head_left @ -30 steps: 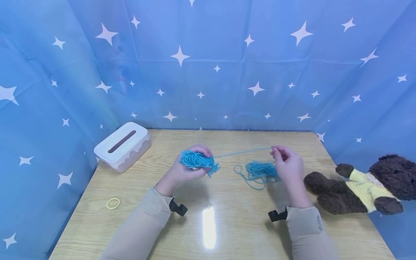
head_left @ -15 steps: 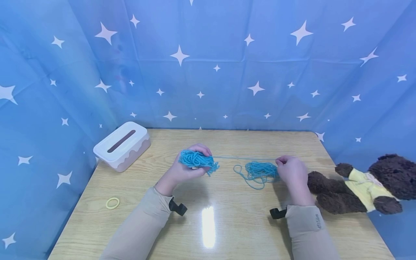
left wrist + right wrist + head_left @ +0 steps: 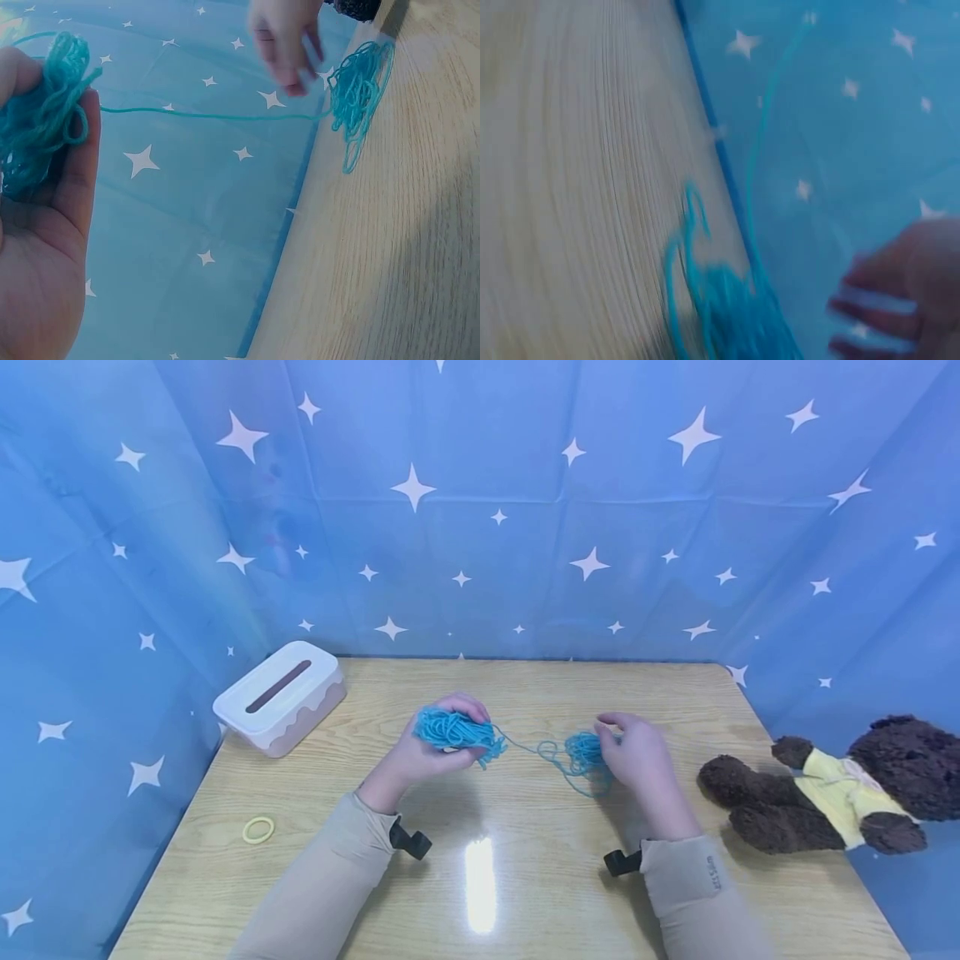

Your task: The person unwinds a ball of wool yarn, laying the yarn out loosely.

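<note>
My left hand point(image 3: 423, 758) holds a bundle of turquoise yarn point(image 3: 456, 729) above the table, thumb and fingers curled round it. In the left wrist view, loops of the yarn bundle point(image 3: 56, 105) stick out past the fingers. A single slack strand point(image 3: 210, 116) runs from it to a loose pile of the same yarn point(image 3: 583, 752) on the tabletop. Over that pile hovers my right hand point(image 3: 637, 756), covering its right part in the head view. The right wrist view shows the right hand's fingers point(image 3: 885, 315) blurred and spread, apart from the yarn, with nothing between them.
A white slotted-lid box point(image 3: 281, 697) stands at the table's back left corner. Nearer lies a pale yellow ring point(image 3: 258, 830). A brown plush toy in a yellow top point(image 3: 836, 802) lies across the right edge. Behind the wooden table point(image 3: 540, 885) hangs a blue starry curtain point(image 3: 480, 460).
The right hand moved down, first slightly right, then left over the yarn pile, and let go of the strand. The strand went from taut to slack. The left hand stays still with its bundle.
</note>
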A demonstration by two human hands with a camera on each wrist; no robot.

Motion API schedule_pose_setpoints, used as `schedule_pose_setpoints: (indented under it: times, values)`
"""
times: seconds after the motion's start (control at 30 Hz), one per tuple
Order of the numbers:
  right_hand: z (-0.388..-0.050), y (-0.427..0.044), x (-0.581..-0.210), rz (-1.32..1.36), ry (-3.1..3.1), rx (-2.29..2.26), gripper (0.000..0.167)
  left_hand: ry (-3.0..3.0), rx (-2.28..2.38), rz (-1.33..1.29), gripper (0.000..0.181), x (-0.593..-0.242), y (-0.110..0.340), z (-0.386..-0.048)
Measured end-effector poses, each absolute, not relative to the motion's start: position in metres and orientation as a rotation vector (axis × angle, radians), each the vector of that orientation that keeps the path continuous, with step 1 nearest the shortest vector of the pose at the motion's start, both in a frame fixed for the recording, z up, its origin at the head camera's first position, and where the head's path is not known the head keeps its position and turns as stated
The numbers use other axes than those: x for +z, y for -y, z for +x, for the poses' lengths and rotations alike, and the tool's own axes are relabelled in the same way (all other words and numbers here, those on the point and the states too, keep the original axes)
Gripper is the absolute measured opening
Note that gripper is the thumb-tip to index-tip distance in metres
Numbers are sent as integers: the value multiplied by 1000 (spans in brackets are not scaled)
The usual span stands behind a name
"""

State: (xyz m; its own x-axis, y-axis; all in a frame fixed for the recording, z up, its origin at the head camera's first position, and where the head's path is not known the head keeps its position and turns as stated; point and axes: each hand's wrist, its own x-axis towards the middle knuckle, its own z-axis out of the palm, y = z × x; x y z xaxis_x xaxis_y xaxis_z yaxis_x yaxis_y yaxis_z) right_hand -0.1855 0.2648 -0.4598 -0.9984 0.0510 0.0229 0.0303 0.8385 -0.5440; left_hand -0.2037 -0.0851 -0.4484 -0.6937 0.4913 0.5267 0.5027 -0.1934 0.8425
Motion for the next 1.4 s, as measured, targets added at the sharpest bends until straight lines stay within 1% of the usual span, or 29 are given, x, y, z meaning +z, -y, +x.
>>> schedule_pose_setpoints:
  times: [0.17,0.33,0.5,0.63,0.8,0.93,1.03,1.23,1.4]
  values:
    - [-177,-222,-459,262,2800,1218,46,2015,-2117,-1197,36,-450,85,-202]
    - [-168,-186,-459,478,2747,1392,45,2030,-2139,-1189,37,-451,83,-203]
    - [-162,-169,-463,469,2713,1476,40,2014,-2156,-1208,37,-451,83,-202]
    - [-162,-166,-466,426,2679,1456,29,2012,-2149,-1215,37,-451,83,-201]
    - [-164,-175,-460,394,2624,1389,22,2021,-2125,-1200,37,-451,83,-201]
    - [-166,-194,-451,330,2567,1368,19,2031,-2119,-1179,36,-450,83,-202]
    - [-170,-213,-445,236,2554,1373,22,2029,-2103,-1182,37,-449,84,-202]
    - [-172,-246,-434,74,2564,1338,34,2023,-2090,-1191,36,-447,85,-202]
    - [-173,-271,-430,29,2512,1338,35,2019,-2082,-1186,36,-448,86,-202]
